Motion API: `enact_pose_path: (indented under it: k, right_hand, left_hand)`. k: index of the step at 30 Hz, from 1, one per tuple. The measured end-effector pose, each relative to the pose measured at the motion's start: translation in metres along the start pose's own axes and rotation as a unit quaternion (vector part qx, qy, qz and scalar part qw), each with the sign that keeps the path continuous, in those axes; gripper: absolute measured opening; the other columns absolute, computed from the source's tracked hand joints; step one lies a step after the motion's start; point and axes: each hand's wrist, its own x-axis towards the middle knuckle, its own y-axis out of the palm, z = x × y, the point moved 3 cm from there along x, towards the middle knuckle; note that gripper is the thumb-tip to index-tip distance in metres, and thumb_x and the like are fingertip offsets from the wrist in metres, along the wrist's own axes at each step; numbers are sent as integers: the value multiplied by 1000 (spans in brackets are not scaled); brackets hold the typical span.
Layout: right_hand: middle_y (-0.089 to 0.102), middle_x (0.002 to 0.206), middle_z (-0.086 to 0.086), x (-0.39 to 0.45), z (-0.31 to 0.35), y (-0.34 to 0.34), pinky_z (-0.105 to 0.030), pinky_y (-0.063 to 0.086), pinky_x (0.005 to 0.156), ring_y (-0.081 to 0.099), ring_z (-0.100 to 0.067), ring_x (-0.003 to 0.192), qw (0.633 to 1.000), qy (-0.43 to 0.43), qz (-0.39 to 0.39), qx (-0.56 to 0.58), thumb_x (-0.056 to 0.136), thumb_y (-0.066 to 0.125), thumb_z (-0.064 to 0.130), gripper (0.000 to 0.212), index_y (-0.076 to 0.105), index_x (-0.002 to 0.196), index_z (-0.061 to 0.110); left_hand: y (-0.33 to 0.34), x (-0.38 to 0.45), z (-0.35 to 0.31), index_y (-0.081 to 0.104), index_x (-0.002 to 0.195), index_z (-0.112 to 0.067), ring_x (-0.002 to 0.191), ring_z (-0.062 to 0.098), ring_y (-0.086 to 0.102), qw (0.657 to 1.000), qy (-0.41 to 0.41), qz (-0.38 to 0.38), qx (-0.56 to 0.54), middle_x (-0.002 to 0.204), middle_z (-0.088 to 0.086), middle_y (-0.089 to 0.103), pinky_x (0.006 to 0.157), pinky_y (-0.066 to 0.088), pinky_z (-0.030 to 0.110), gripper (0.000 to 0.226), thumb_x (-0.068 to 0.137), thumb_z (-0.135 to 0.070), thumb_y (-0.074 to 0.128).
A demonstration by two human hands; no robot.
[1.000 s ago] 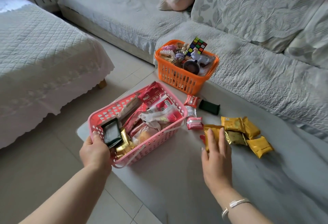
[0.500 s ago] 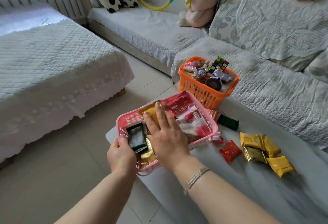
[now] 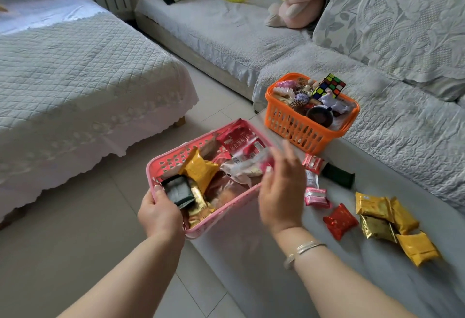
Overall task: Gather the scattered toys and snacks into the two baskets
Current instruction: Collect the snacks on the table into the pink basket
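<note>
Left hand (image 3: 161,210) grips the pink basket (image 3: 176,159) at its near corner on the bench (image 3: 251,254); right hand (image 3: 281,192) hovers, grip spread and empty. Best sweep the loose gold packets (image 3: 392,219) together, keeping the basket steady.

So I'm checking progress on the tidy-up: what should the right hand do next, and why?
Probably reach for the red packet, the loose snack nearest it. The right hand is open and holds nothing, the left hand steadies the pink basket.
</note>
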Motion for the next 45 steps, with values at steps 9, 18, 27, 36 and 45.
enact_pose_path:
  k: [9,18,27,36,45]
  right_hand:
    - [-25,157,-7,-30,-118,53,-43,2,120,-14,-29,146,878,105,420,-204,102,28,35,63,-11,151,33]
    - [1,160,-11,-30,-134,88,-37,23,112,20,-30,142,879,48,410,-239,101,32,24,51,15,149,35]
    - [9,159,-8,-48,-135,66,-36,22,114,22,-29,141,901,65,374,-212,98,37,9,59,20,150,29]
    - [39,146,-24,-39,-105,0,-54,40,99,48,-47,118,992,78,34,-93,83,56,-10,57,51,136,9]
    - [37,149,-18,-17,5,-12,-47,29,111,37,-36,136,988,-101,104,-56,89,55,4,54,44,141,13]
  left_hand:
    - [31,17,6,65,128,-21,102,29,67,999,0,-40,-12,113,6,69,96,55,47,35,107,-37,41]
    - [35,33,8,66,124,-22,103,28,67,997,14,-73,-6,111,4,69,98,54,45,34,106,-39,42]
    - [33,27,13,66,124,-21,104,28,66,997,15,-68,16,112,3,69,98,53,43,34,106,-39,43]
    - [27,0,18,67,115,-21,101,27,65,999,15,-30,25,107,1,68,97,54,43,31,106,-38,43]
    - [10,-37,17,63,83,-25,94,32,67,998,12,29,50,92,3,69,92,56,51,34,105,-41,43]
